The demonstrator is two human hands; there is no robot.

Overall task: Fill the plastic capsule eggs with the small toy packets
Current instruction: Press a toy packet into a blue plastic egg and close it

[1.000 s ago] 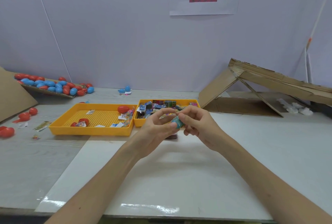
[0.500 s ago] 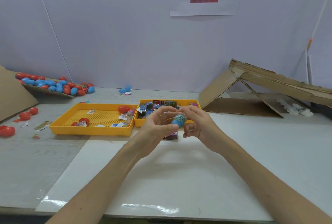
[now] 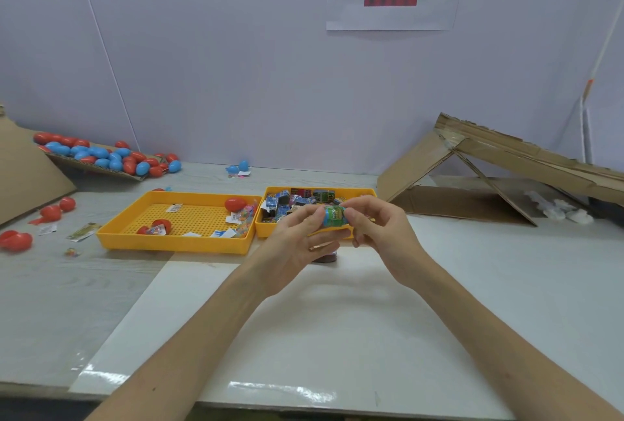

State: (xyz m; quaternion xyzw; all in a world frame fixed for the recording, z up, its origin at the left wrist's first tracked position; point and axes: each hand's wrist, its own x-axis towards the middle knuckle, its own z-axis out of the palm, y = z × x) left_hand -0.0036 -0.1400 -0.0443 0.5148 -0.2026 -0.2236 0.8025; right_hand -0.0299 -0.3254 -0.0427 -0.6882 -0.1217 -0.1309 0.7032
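Above the glossy white tabletop (image 3: 337,336) the left hand (image 3: 297,238) and right hand (image 3: 378,228) meet, fingers (image 3: 358,207) of both clamped on one smooth, rounded blue capsule egg (image 3: 332,216) banded in green print — just beyond them, two yellow perforated plastic trays (image 3: 175,245), the right one heaped with crinkly toy packets (image 3: 290,201).
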